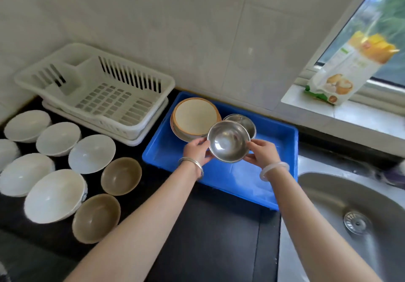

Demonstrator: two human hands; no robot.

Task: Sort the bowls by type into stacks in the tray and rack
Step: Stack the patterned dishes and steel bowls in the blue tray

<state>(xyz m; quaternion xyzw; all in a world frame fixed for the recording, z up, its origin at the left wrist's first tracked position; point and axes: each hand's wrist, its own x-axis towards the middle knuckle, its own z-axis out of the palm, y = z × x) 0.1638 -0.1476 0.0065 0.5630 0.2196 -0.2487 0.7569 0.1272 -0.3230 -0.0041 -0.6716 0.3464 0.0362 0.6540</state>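
Both hands hold one small steel bowl (228,144) above the blue tray (282,148): my left hand (197,151) grips its left rim and my right hand (262,152) grips its right rim. Behind it, another steel bowl (244,121) sits in the tray beside a stack of cream bowls with orange rims (194,117). The white dish rack (98,91) stands empty at the back left. On the dark counter to the left lie several white bowls (54,195) and two brown bowls (121,176) (96,218).
A steel sink (355,222) with a drain lies at the right, next to the tray. A printed carton (348,69) leans on the window sill at the back right. A tiled wall runs behind the rack and tray.
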